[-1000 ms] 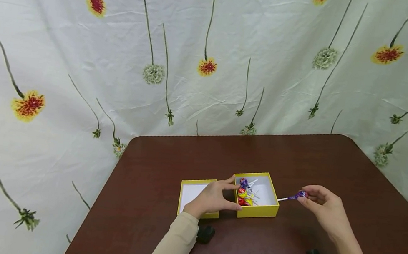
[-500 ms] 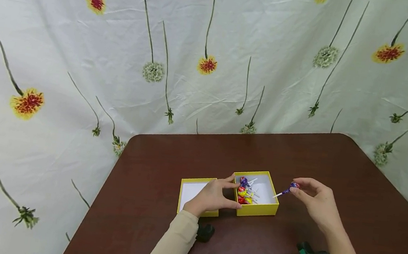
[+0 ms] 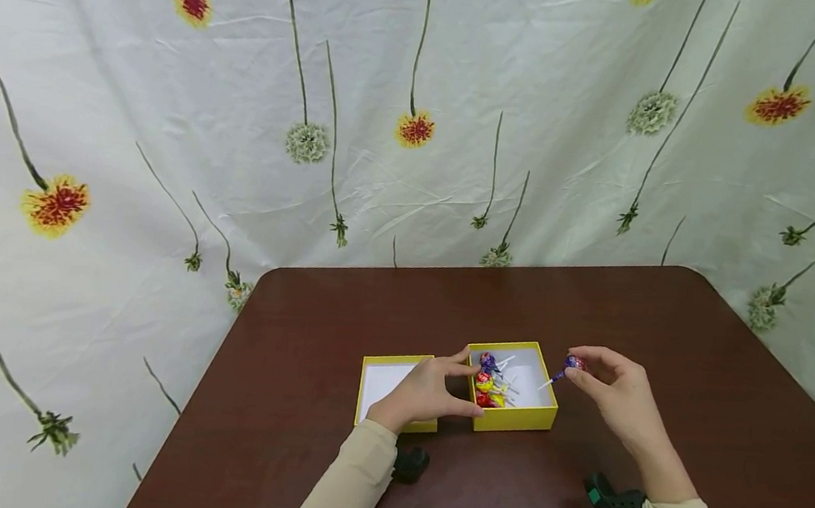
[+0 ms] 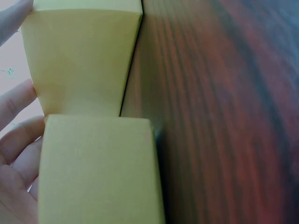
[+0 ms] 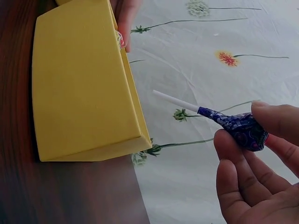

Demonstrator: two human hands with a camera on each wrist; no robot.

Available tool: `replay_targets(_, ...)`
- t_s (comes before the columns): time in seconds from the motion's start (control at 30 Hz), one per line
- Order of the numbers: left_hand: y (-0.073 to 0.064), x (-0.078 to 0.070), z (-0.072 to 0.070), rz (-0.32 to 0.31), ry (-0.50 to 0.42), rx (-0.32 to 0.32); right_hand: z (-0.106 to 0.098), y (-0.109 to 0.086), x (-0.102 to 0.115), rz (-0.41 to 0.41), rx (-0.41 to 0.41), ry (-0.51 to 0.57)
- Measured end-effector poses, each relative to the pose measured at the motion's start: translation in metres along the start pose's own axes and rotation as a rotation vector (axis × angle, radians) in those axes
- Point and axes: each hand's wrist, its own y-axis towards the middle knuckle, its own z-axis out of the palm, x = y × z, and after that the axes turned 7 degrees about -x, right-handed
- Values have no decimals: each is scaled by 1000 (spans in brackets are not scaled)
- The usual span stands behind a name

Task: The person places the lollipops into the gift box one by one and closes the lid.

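Observation:
In the head view, my left hand [image 3: 423,397] holds the open yellow box [image 3: 513,420] at its left side, thumb by the near corner and fingers by the far one. Purple, yellow and red lollipops [image 3: 485,383] lie along the box's left part, their white sticks pointing right. Just right of the box, my right hand [image 3: 621,400] pinches a purple-blue wrapped lollipop [image 5: 245,130] by its candy end. Its bare stick tilts down over the box's right wall in the head view. In the right wrist view, most of the box's contents are hidden behind its wall.
Left of the box lies a second yellow piece with a white inside, like a lid [image 3: 379,382], partly under my left forearm in view. Everything rests on a dark brown table [image 3: 341,305]. Behind it hangs a flower-patterned white cloth [image 3: 548,77].
My right hand has moved left and slightly away from me with the lollipop, bringing its stick from beside the box to over the right rim. The left hand stays at the box.

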Motion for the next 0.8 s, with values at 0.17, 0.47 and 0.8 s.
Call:
replay_targets(0.17, 1, 1, 1, 2, -1, 3, 3, 3, 3, 7, 24, -16)
replay_targets(0.47, 0, 0, 0, 1, 2, 2, 15, 10, 12, 3, 51, 1)
replay_targets(0.8, -1, -1, -1, 0, -7, 5, 30, 16, 11, -15, 81, -37)
